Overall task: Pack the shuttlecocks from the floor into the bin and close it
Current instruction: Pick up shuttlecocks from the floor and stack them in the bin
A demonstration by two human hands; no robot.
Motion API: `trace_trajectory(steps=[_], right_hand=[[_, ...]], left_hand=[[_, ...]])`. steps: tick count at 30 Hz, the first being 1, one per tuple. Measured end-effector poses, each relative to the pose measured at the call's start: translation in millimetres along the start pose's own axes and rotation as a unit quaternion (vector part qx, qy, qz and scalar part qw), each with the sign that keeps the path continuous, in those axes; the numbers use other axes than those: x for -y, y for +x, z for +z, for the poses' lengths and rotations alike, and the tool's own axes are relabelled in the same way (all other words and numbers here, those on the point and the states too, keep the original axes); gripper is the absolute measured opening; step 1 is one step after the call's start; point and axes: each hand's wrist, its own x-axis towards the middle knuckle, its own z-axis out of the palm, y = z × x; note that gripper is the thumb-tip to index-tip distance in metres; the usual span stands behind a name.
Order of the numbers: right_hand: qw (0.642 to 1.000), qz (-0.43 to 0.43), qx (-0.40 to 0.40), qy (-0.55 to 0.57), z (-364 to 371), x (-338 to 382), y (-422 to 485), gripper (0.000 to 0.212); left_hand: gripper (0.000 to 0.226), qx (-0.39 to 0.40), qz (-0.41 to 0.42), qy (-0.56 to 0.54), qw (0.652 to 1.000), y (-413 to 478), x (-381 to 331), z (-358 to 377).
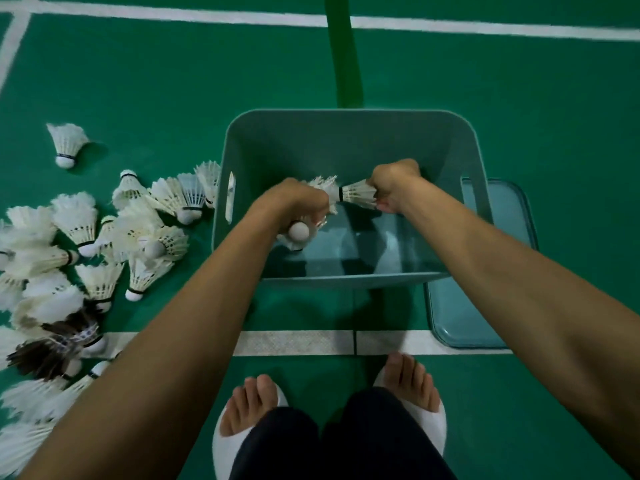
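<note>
I am holding both hands over the teal bin (311, 143). My left hand (294, 199) is gripping a clutch of shuttlecocks (298, 231), and my right hand (394, 183) is clamping a single shuttlecock (358, 195) by its feathers. The main pile (86, 244) is lying on the court floor (519, 98), left of the bin. Squeezing too hard risks crushing feathers, and releasing near the rim risks corks bouncing out.
</note>
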Motion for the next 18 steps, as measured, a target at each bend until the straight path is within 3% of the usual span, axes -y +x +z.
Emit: trace_trajectory(steps=[3,7,10,11,15,18], right_hand=[[0.999,0.028,0.022,0.013,12.7,8.1,2.0,0.015],[0.997,0.034,0.054,0.042,31.4,8.7,-0.2,0.033],[0.996,0.010,0.058,0.066,45.9,0.8,16.1,0.064],[0.996,0.006,0.054,0.075,46.3,0.6,16.3,0.066],[0.997,-0.013,0.040,0.072,28.9,9.9,-10.7,0.031],[0.992,-0.101,-0.033,-0.061,-0.5,15.7,-31.2,0.018]], left_hand=[[0.009,0.022,-0.020,0.054,0.998,5.7,13.8,0.9],[0.009,0.029,-0.032,0.043,0.998,12.4,14.7,2.6],[0.010,0.026,-0.041,-0.015,0.999,16.8,13.5,3.0],[0.008,0.031,-0.046,-0.052,0.997,17.7,14.0,3.7],[0.033,0.096,-0.040,-0.234,0.967,18.8,13.7,1.8],[0.025,0.147,-0.019,-0.342,0.928,11.0,6.6,-2.7]])
